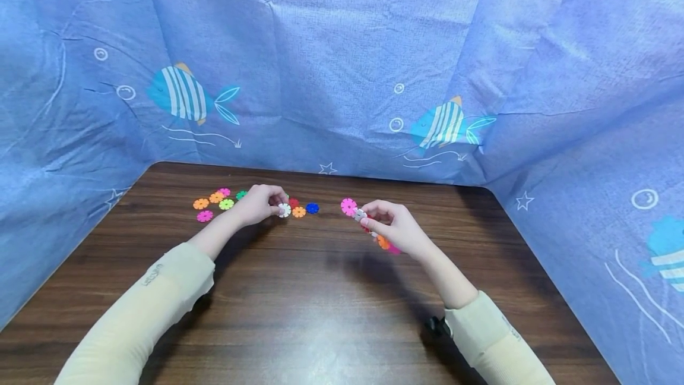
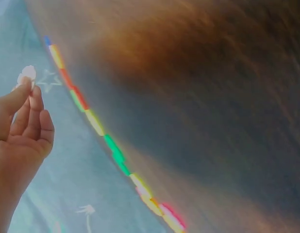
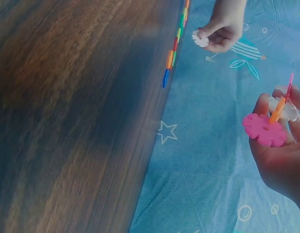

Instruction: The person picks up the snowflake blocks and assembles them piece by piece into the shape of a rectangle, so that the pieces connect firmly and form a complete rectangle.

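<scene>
My left hand [image 1: 257, 204] pinches a white notched disc [image 1: 284, 210] between thumb and fingers, close over the row of loose discs; the left wrist view shows the same white disc [image 2: 28, 74] at the fingertips. In my right hand [image 1: 395, 227] is a chain of interlocked notched discs. Its upper end is a pink disc [image 1: 349, 207], followed by a white disc [image 1: 360, 215], with red, orange and pink ones partly hidden by the fingers. From the right wrist, a pink disc [image 3: 264, 130], an orange disc [image 3: 277, 110] and a white disc [image 3: 283, 108] show joined at angles.
Loose discs lie on the dark wooden table [image 1: 299, 290] around the left hand: a blue disc [image 1: 312, 208], an orange disc [image 1: 298, 212], a lime disc [image 1: 227, 204], a magenta disc [image 1: 205, 216] and several others. A blue fish-print cloth [image 1: 342, 76] hangs behind the table.
</scene>
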Motion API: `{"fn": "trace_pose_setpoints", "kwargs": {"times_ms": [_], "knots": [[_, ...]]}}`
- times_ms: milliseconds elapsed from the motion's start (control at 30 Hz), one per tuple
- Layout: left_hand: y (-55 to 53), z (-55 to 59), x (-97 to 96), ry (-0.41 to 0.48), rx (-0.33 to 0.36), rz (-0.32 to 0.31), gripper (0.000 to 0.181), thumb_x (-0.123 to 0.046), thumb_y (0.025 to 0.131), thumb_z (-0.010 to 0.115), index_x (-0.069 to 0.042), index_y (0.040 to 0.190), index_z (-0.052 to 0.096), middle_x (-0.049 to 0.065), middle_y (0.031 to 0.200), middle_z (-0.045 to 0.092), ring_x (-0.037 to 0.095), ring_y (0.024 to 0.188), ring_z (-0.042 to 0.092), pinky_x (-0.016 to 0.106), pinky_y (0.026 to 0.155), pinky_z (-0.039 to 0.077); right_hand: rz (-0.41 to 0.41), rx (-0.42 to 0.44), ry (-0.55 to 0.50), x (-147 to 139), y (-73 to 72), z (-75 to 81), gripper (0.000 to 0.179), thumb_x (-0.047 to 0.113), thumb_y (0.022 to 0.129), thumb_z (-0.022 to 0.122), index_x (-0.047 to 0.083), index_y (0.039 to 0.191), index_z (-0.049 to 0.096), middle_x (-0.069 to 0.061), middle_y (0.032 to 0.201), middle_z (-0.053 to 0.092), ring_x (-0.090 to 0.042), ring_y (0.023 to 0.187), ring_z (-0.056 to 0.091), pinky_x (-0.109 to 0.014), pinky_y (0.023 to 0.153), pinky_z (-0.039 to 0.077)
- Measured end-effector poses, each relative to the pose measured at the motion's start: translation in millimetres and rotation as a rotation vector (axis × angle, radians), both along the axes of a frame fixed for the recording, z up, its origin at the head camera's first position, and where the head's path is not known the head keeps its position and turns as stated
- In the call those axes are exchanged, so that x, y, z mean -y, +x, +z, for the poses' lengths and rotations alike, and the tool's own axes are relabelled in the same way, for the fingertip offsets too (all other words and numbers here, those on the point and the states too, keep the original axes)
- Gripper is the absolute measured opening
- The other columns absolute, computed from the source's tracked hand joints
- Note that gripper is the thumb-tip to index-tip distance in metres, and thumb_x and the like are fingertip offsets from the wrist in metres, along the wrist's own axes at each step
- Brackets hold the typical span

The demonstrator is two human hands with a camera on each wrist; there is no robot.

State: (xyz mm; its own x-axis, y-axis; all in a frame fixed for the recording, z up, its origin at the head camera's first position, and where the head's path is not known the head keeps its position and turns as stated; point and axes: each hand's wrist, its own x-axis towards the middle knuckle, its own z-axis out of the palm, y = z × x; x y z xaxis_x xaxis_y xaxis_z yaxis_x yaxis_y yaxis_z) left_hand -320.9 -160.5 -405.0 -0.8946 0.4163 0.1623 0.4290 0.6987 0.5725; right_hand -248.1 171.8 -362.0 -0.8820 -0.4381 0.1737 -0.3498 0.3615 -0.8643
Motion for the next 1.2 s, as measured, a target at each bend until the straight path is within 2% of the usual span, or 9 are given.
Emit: {"fn": "trace_pose_setpoints", "kwargs": {"times_ms": [233, 333, 400, 500, 633, 733, 867, 1067, 1200], "knots": [[17.4, 22.7, -8.1, 0.107, -0.061, 0.012, 0.009, -0.007, 0.082, 0.072, -0.008, 0.091, 0.067, 0.003, 0.08, 0.064, 0.015, 0.073, 0.057, 0.029, 0.067, 0.047, 0.017, -0.005, -0.049, 0.7, 1.7, -0.1, 0.017, 0.012, 0.089, 0.066, 0.002, 0.102, 0.065, -0.016, 0.079, 0.063, -0.025, 0.064, 0.062, -0.037, 0.059, 0.056], [25.3, 32.7, -14.4, 0.135, -0.095, 0.018, 0.009, -0.008, 0.083, 0.071, -0.009, 0.09, 0.067, 0.002, 0.079, 0.064, 0.014, 0.072, 0.057, 0.028, 0.066, 0.047, 0.026, -0.014, -0.056, 1.2, 1.3, -0.5, 0.015, 0.012, 0.09, 0.064, 0.001, 0.1, 0.065, -0.018, 0.078, 0.064, -0.027, 0.065, 0.062, -0.042, 0.061, 0.056], [31.5, 39.9, -19.2, 0.154, -0.115, 0.027, 0.008, -0.01, 0.084, 0.071, -0.01, 0.091, 0.068, 0.001, 0.078, 0.064, 0.014, 0.071, 0.058, 0.029, 0.066, 0.048, 0.036, -0.026, -0.059, 1.4, 1.1, -0.8, 0.014, 0.012, 0.091, 0.063, 0.0, 0.099, 0.065, -0.02, 0.077, 0.064, -0.033, 0.067, 0.062, -0.041, 0.062, 0.056], [41.0, 49.5, -26.2, 0.188, -0.139, 0.054, 0.007, -0.014, 0.084, 0.071, -0.012, 0.09, 0.068, 0.0, 0.077, 0.065, 0.014, 0.07, 0.059, 0.029, 0.065, 0.049, 0.044, -0.019, -0.066, 1.8, 1.6, -1.0, 0.014, 0.012, 0.092, 0.062, 0.0, 0.097, 0.066, -0.02, 0.077, 0.066, -0.037, 0.071, 0.063, -0.032, 0.062, 0.055], [53.5, 59.3, -34.9, 0.237, -0.141, 0.088, 0.01, -0.018, 0.084, 0.072, -0.012, 0.091, 0.068, 0.001, 0.079, 0.067, 0.014, 0.07, 0.061, 0.03, 0.065, 0.05, 0.041, 0.0, -0.067, 2.1, 3.2, -0.6, 0.014, 0.012, 0.093, 0.06, 0.0, 0.096, 0.066, -0.018, 0.078, 0.068, -0.035, 0.071, 0.065, -0.026, 0.061, 0.053], [61.0, 63.3, -41.5, 0.271, -0.134, 0.098, 0.012, -0.019, 0.084, 0.072, -0.012, 0.093, 0.069, 0.001, 0.08, 0.068, 0.014, 0.071, 0.062, 0.03, 0.065, 0.051, 0.034, 0.014, -0.066, 2.5, 4.1, -0.3, 0.013, 0.012, 0.093, 0.06, 0.001, 0.096, 0.066, -0.015, 0.077, 0.068, -0.027, 0.068, 0.065, -0.025, 0.058, 0.052], [69.0, 66.4, -50.7, 0.336, -0.156, 0.106, 0.013, -0.019, 0.083, 0.073, -0.012, 0.094, 0.069, 0.0, 0.081, 0.07, 0.012, 0.07, 0.062, 0.028, 0.064, 0.051, 0.026, 0.058, -0.059, 3.9, 3.4, -1.3, 0.014, 0.013, 0.092, 0.061, 0.002, 0.097, 0.066, -0.009, 0.076, 0.069, -0.016, 0.063, 0.063, -0.025, 0.053, 0.05], [75.5, 68.0, -64.2, 0.448, -0.168, 0.102, 0.014, -0.017, 0.081, 0.075, -0.013, 0.094, 0.07, 0.0, 0.08, 0.07, 0.011, 0.068, 0.063, 0.024, 0.059, 0.051, 0.033, 0.093, -0.058, 7.2, 1.5, -3.7, 0.014, 0.011, 0.092, 0.06, 0.0, 0.098, 0.067, -0.005, 0.074, 0.069, -0.015, 0.06, 0.061, -0.029, 0.052, 0.051], [77.3, 66.9, -72.0, 0.504, -0.15, 0.094, 0.015, -0.017, 0.08, 0.076, -0.013, 0.093, 0.071, 0.0, 0.079, 0.071, 0.012, 0.066, 0.063, 0.024, 0.057, 0.051, 0.053, 0.113, -0.085, 10.3, 2.5, -5.0, 0.016, 0.017, 0.092, 0.062, 0.002, 0.096, 0.068, -0.012, 0.076, 0.069, -0.015, 0.058, 0.06, -0.034, 0.053, 0.052]]}}
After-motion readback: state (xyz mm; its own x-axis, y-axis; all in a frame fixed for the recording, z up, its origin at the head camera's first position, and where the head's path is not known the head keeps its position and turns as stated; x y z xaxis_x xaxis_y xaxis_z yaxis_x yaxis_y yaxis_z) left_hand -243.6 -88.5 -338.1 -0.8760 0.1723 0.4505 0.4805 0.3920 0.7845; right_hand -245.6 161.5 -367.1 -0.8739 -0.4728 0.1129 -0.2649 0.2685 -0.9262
